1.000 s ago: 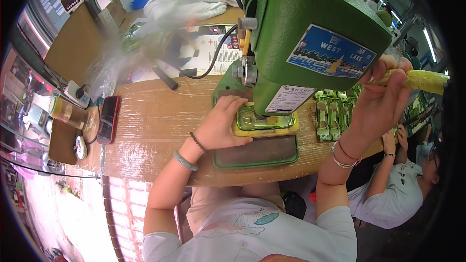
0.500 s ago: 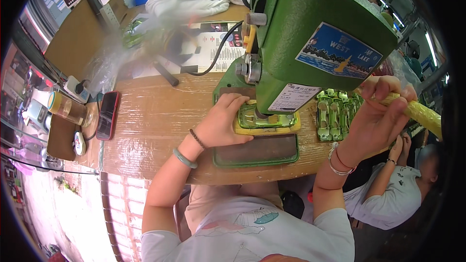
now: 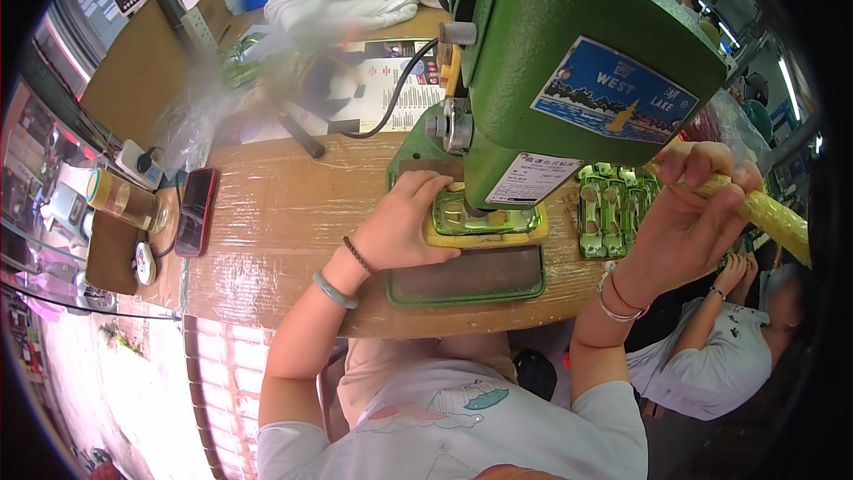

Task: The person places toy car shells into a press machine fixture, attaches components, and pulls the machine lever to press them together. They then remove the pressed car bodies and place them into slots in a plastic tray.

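My right hand (image 3: 684, 213) is wrapped tight around the yellow taped lever handle (image 3: 764, 216) at the right of the frame, which slants down toward the right rim. My left hand (image 3: 407, 227) lies flat, fingers pressing the shiny yellow-green metal piece (image 3: 484, 220) at centre, right under the head of the big green bench press (image 3: 569, 62). Below it the dark green-rimmed base plate (image 3: 466, 276) reaches nearly to the near edge of the wrapped wooden table (image 3: 267, 222). Just right, a row of green metal parts (image 3: 613, 209) crowds the table edge. Left of my forearm the tabletop is open as far as a red phone (image 3: 195, 210).
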